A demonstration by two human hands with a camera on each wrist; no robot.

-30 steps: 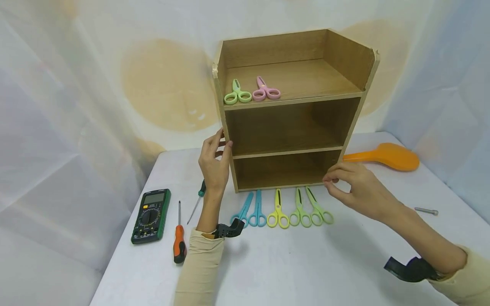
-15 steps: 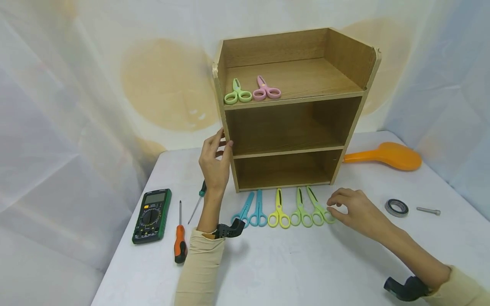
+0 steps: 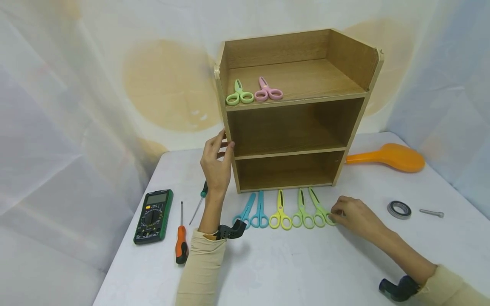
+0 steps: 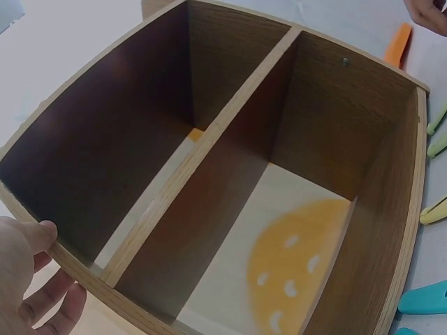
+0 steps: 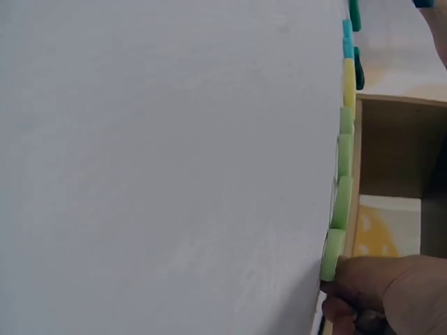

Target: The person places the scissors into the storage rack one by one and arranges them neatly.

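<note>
I am steadying the wooden shelf unit (image 3: 294, 110) with my left hand (image 3: 216, 163): its fingers (image 3: 221, 140) are curling round the front edge of the left side panel, thumb in front, at the level of the middle shelf. My right hand (image 3: 350, 216) is resting on the desk (image 3: 306, 267), its fingers (image 3: 334, 212) narrowed onto the handle loop of the rightmost green scissors (image 3: 319, 210); I judge the pickup to be just beginning. The next move, as I read it, is calling for a firm pinch on that loop and a clean lift clear of the neighbouring green scissors (image 3: 302, 212) just left of the fingers. Further left are lying the yellow scissors (image 3: 279, 212) and blue scissors (image 3: 254, 210). The top shelf is holding a light green pair (image 3: 239, 94) and a pink pair (image 3: 268, 91); both lower compartments are showing nothing inside.
</note>
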